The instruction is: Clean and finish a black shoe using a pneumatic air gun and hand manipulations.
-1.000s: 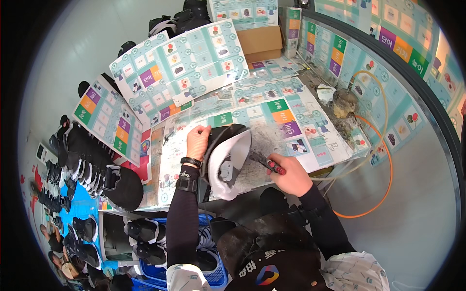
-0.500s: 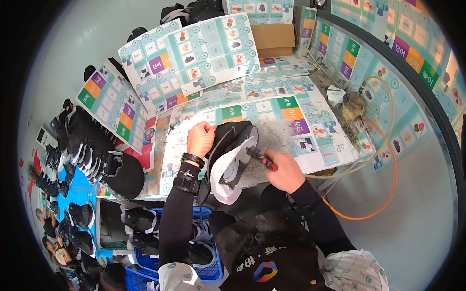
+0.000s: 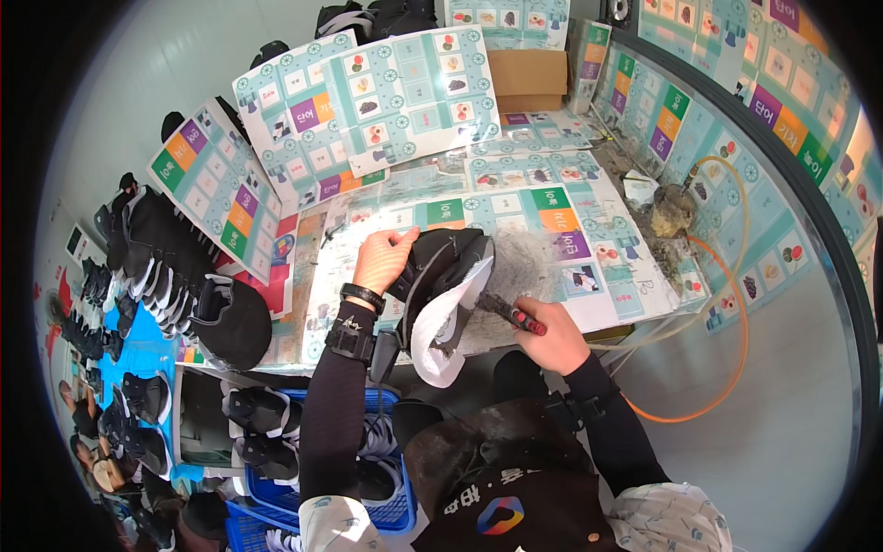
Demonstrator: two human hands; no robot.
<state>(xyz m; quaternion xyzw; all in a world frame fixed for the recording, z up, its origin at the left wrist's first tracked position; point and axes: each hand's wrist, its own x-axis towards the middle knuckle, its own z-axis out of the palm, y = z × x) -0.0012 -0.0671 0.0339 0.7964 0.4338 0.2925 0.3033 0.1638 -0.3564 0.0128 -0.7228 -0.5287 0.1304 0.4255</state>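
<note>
A black shoe upper [image 3: 432, 267] with a curved white edge [image 3: 434, 345] is tilted on its side over the front of the bench. My left hand [image 3: 384, 262] grips its top edge, fingers closed on the black material. In my right hand [image 3: 554, 339] is a brush-like tool [image 3: 504, 311] with a dark head and a red and black handle. Its head points at the inner side of the white edge, close to it; whether they touch, I cannot tell.
Printed boards [image 3: 418, 97] cover and surround the bench. A crusted pot [image 3: 673, 210] with an orange hose [image 3: 740, 340] stands at the right. Black shoes [image 3: 230, 322] are lined up at the left, and a blue basket [image 3: 405, 511] holds more below the bench.
My right hand and the tool have shifted slightly right and down, and the tool lies at a flatter angle. My left hand still holds the shoe upper; the whole view has shifted a little.
</note>
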